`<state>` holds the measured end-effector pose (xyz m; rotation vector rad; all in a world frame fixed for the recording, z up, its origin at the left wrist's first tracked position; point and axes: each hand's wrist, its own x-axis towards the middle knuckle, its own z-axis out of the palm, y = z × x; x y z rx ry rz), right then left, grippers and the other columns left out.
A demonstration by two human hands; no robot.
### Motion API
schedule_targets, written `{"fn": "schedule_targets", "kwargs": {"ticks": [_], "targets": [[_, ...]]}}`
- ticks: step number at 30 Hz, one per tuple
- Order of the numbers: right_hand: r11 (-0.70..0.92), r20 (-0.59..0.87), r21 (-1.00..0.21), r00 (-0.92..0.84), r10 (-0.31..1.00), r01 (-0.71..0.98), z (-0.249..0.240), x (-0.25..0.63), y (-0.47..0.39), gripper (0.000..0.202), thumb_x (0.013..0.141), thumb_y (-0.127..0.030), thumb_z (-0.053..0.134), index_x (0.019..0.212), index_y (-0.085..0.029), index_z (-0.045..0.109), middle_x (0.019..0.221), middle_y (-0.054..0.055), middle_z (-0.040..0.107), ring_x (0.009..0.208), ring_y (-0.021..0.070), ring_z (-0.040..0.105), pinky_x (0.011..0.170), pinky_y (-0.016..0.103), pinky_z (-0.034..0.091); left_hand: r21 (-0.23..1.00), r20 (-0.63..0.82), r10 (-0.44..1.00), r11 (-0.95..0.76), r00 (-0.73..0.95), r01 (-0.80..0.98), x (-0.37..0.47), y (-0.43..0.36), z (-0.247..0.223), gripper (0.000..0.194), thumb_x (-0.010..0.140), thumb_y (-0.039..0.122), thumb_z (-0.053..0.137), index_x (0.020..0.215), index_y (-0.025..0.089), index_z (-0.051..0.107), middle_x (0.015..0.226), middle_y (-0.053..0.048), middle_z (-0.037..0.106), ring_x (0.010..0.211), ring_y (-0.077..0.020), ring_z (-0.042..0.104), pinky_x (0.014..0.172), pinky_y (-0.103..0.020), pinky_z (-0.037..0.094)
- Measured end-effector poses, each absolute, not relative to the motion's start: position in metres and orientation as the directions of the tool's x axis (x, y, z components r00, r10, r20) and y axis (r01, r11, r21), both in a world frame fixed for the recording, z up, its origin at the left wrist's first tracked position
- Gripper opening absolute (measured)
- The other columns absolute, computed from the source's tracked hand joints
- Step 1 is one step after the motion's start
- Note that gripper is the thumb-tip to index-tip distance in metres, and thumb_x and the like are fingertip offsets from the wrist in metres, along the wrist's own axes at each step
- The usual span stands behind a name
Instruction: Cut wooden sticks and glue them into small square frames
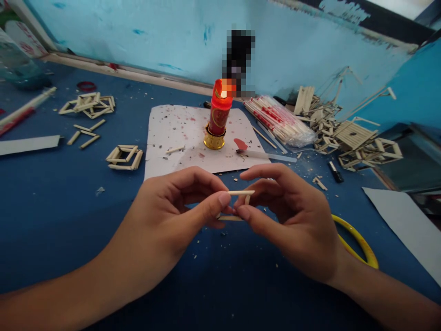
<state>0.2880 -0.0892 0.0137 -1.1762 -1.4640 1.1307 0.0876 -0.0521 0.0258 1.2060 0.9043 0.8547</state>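
Note:
Between my two hands is a small frame of short wooden sticks [240,193], a piece jutting down at its right end. My left hand [188,202] pinches the upper stick between thumb and fingers. The thumb and fingers of my right hand [292,211] close on the frame's lower right part, while its index finger is raised clear. Just beyond the hands, a lit red candle [219,112] stands in a gold holder [214,139] on a stained white sheet [179,161]. My fingers hide part of the frame.
Stick frames [124,157] lie at the left, and larger stick structures [354,133] stand at the right. A plastic bag of sticks [280,120] lies behind. A glue-like translucent stick [275,156] rests on the sheet's edge. Beside my right wrist is a yellow ring-shaped handle [361,243].

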Motion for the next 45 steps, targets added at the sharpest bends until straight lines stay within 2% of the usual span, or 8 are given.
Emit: {"fn": "schedule_targets", "kwargs": {"ticks": [8,14,19,28,36,41,45], "targets": [[0.126,0.114,-0.979,-0.085,0.990,0.158,0.0151,0.2883,-0.0872,0.027,0.091,-0.016,0.084,0.110,-0.027,0.069,0.089,-0.006,0.082,0.083,0.0088,0.081,0.076,0.013,0.063,0.995,-0.092,0.913,0.101,0.396,-0.002,0.0839,-0.0515,0.0260,0.010,0.091,0.024,0.083,0.082,0.022,0.079,0.077,0.006,0.080,0.071,-0.0081,0.076,0.066,-0.007,0.062],[0.173,0.161,-0.964,-0.074,0.984,0.204,0.0139,0.2876,-0.0864,0.023,0.090,-0.017,0.085,0.106,-0.027,0.071,0.090,-0.007,0.080,0.083,0.0077,0.080,0.077,0.012,0.063,0.997,-0.078,0.916,0.068,0.394,0.041,0.0834,-0.0510,0.0269,0.009,0.091,0.023,0.084,0.083,0.023,0.080,0.078,0.007,0.080,0.072,-0.0080,0.077,0.067,-0.005,0.061],[0.202,0.192,-0.949,-0.062,0.979,0.244,0.0142,0.2897,-0.0877,0.011,0.094,-0.024,0.084,0.099,-0.026,0.074,0.087,-0.007,0.080,0.078,0.0080,0.078,0.072,0.014,0.062,0.997,-0.082,0.922,0.070,0.378,0.046,0.0846,-0.0513,0.0282,0.009,0.090,0.024,0.085,0.083,0.023,0.080,0.077,0.005,0.081,0.072,-0.0090,0.078,0.066,-0.006,0.062],[0.188,0.198,-0.958,0.026,0.980,0.214,0.0153,0.2925,-0.0873,0.017,0.084,-0.016,0.092,0.088,-0.025,0.079,0.081,-0.006,0.082,0.073,0.0104,0.078,0.070,0.017,0.064,0.974,-0.187,0.907,0.222,0.378,-0.049,0.0868,-0.0524,0.0264,0.014,0.082,0.024,0.094,0.085,0.022,0.081,0.081,0.003,0.084,0.077,-0.0137,0.082,0.071,-0.012,0.067],[0.162,0.169,-0.974,0.032,0.985,0.157,0.0155,0.2934,-0.0870,0.021,0.079,-0.014,0.096,0.085,-0.026,0.081,0.079,-0.006,0.082,0.069,0.0115,0.076,0.066,0.018,0.063,0.962,-0.211,0.901,0.260,0.380,-0.083,0.0892,-0.0517,0.0277,0.013,0.083,0.021,0.093,0.083,0.022,0.080,0.078,0.004,0.084,0.073,-0.0102,0.081,0.066,-0.007,0.064],[0.178,0.186,-0.967,0.031,0.982,0.182,0.0157,0.2927,-0.0869,0.017,0.082,-0.017,0.094,0.086,-0.027,0.081,0.079,-0.005,0.082,0.070,0.0132,0.077,0.067,0.021,0.064,0.955,-0.217,0.897,0.276,0.386,-0.105,0.0874,-0.0536,0.0273,0.018,0.079,0.021,0.096,0.083,0.022,0.079,0.076,0.004,0.084,0.072,-0.0100,0.081,0.066,-0.006,0.063],[0.181,0.194,-0.955,0.031,0.981,0.234,0.0159,0.2936,-0.0863,0.014,0.083,-0.021,0.094,0.086,-0.026,0.081,0.080,-0.003,0.082,0.071,0.0169,0.078,0.069,0.027,0.067,0.959,-0.219,0.892,0.272,0.395,-0.084,0.0856,-0.0534,0.0252,0.017,0.081,0.025,0.096,0.086,0.023,0.080,0.078,0.004,0.084,0.075,-0.0129,0.081,0.071,-0.013,0.067]]}}
